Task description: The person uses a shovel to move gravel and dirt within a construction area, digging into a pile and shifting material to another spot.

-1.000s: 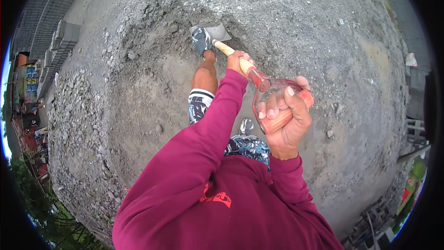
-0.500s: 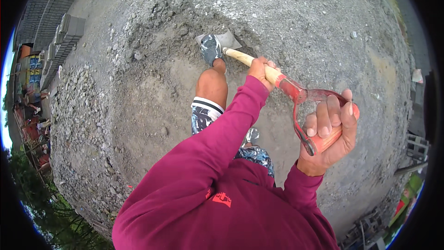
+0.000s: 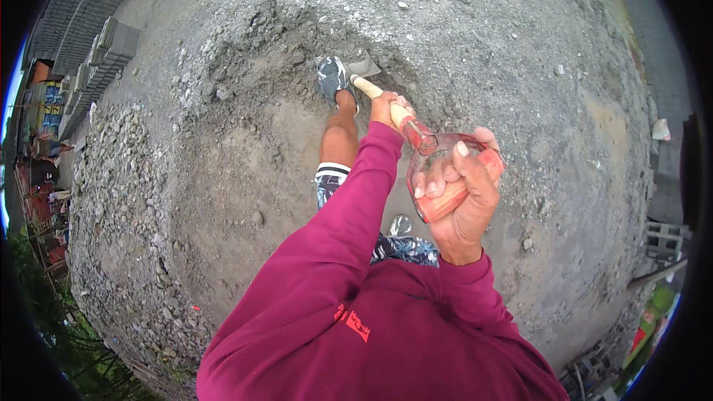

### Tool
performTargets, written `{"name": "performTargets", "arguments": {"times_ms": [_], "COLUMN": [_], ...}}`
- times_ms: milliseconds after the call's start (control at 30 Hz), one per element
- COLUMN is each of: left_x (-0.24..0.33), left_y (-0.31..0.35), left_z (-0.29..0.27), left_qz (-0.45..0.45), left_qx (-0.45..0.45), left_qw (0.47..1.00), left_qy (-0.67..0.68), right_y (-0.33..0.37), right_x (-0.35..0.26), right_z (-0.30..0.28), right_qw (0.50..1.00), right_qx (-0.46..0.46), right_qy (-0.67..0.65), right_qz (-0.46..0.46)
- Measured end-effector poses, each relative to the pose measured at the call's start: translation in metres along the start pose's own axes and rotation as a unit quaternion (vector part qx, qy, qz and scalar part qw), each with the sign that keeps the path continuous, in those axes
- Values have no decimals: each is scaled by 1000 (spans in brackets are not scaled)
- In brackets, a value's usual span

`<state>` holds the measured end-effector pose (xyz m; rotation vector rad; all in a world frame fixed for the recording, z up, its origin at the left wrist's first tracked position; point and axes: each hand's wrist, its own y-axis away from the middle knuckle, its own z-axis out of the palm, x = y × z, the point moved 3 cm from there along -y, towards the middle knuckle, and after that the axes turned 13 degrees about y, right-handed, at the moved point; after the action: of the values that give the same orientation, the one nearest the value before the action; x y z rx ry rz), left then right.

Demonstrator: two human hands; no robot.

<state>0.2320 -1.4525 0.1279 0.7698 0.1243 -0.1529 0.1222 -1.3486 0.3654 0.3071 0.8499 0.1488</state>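
Note:
A shovel (image 3: pixel 368 87) with a pale wooden shaft and a red D-shaped handle slants from the dug soil toward my body. My left hand (image 3: pixel 388 109) wraps the shaft just below the red socket. Around the crossbar of the D-handle, my right hand (image 3: pixel 464 186) is closed, with its thumb and fingertips showing. The grey metal blade (image 3: pixel 364 64) lies partly sunk in dark loose soil. My shoe (image 3: pixel 332 76), dark with white streaks, rests at the blade's left side and hides part of it.
Churned damp soil (image 3: pixel 275 37) surrounds the blade. A heap of rounded stones (image 3: pixel 122 171) lies to the left. Stacks of grey blocks (image 3: pixel 108 52) stand at the far left. Several hollow blocks (image 3: pixel 665 241) sit at the right edge. My other shoe (image 3: pixel 401 224) is near my body.
The shovel's handle end, with both hands on it, has swung left and now stands more upright. The blade and my forward shoe have shifted only slightly.

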Motion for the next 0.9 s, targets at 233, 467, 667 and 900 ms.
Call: {"name": "performTargets", "arguments": {"times_ms": [233, 467, 667, 900], "left_x": [-7, 13, -10, 42], "left_y": [-66, -26, -39, -61], "left_z": [49, -18, 9, -9], "left_qz": [72, -6, -39, -13], "left_qx": [25, -1, 22, -26], "left_qw": [997, 1000, 998, 996], "left_qy": [-35, -4, -54, -80], "right_y": [-74, -14, -36, -45], "right_x": [-13, 43, 9, 58], "right_z": [-30, -22, -36, -25], "right_qw": [997, 1000, 998, 999], "right_qx": [6, -11, -52, -38], "right_qy": [-60, 13, -6, -13], "right_qz": [-40, 8, -31, -1]}}
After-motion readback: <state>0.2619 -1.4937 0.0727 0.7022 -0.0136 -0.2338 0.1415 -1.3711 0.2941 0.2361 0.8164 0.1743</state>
